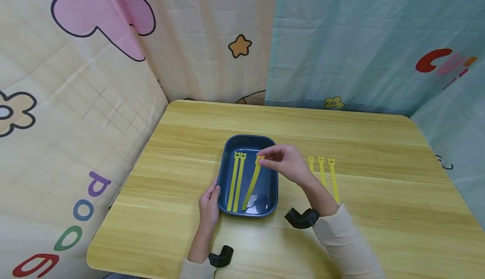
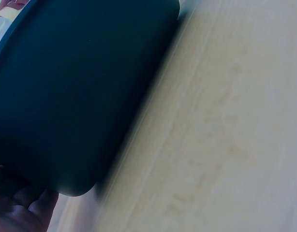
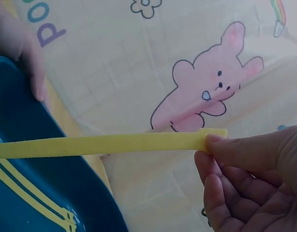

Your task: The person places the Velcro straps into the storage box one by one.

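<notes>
My left hand grips the left side of a dark blue tray. In the left wrist view the tray's outer wall fills much of the picture, with the fingers at its lower corner. My right hand pinches a yellow cable tie by its slotted head, between thumb and index finger. That tie hangs slanted over the tray's middle; whether its lower end touches the tray, I cannot tell. Two more yellow cable ties lie side by side in the tray's left half.
Three yellow cable ties lie in a row on the wooden table, right of the tray and partly behind my right forearm. Printed curtains stand behind the table and along its sides. Each wrist wears a black device.
</notes>
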### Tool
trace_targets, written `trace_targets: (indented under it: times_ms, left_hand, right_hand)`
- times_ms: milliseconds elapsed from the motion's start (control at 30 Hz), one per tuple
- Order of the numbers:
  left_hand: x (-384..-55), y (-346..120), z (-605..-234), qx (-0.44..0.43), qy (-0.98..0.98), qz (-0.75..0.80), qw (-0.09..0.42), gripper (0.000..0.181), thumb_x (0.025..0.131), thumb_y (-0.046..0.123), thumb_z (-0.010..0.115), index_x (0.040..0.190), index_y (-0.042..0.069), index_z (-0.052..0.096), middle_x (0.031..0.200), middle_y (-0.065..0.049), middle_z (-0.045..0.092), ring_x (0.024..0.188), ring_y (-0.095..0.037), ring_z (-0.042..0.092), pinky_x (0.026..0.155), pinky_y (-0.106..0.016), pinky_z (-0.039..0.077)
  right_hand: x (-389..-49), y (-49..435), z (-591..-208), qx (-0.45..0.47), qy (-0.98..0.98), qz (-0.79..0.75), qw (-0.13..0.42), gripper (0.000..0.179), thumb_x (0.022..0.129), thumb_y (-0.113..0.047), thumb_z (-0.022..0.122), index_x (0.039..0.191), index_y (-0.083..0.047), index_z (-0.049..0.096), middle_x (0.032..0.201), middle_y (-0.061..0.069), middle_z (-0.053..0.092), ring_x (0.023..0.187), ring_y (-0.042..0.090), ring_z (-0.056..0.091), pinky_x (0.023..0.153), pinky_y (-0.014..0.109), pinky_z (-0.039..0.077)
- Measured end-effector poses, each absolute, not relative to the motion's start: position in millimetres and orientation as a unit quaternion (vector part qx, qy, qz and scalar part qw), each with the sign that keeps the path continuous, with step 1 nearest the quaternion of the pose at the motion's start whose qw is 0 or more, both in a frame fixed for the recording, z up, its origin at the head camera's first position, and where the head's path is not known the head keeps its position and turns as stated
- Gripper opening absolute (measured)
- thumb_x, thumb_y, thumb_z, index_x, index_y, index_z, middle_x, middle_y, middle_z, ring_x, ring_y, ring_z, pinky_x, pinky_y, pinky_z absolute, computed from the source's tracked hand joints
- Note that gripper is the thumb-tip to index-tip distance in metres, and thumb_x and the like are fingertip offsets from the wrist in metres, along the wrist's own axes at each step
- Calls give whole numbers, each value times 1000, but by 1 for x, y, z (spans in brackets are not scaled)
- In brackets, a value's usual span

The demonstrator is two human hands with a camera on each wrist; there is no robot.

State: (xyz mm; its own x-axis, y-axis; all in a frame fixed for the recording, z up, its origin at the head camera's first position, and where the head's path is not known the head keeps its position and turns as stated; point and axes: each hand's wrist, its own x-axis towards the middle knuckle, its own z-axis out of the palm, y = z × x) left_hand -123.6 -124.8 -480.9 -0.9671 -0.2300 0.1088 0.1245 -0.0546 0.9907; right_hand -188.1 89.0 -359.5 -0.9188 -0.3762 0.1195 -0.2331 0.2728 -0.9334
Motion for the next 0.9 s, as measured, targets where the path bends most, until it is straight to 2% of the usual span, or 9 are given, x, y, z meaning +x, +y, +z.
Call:
trace_targets:
  times_ms: [267,500,900]
  left_hand:
    - [-123,-124,-480,41,-687,-715,125,33,89,11,40,120,-2,44,122,-7,44,113,-12,36,91,-20,30]
    - [-124,-125,-483,47,-698,-703,132,33,88,10,41,119,-4,44,121,-8,45,113,-13,37,91,-22,30]
    - [-124,-125,-482,46,-689,-712,124,33,89,12,41,120,-1,44,121,-8,44,113,-14,36,92,-21,30]
  right_hand:
    - [-194,79,-370,-171,788,-585,84,21,72,-12,65,90,-3,64,79,7,60,67,20,54,60,30,49]
    - [-224,73,-395,-133,806,-571,74,21,71,-14,67,88,-3,65,79,8,60,68,19,54,61,26,48]
    - [-250,53,-424,-117,837,-531,60,15,70,-9,67,84,-1,66,75,6,60,67,16,55,61,25,48]
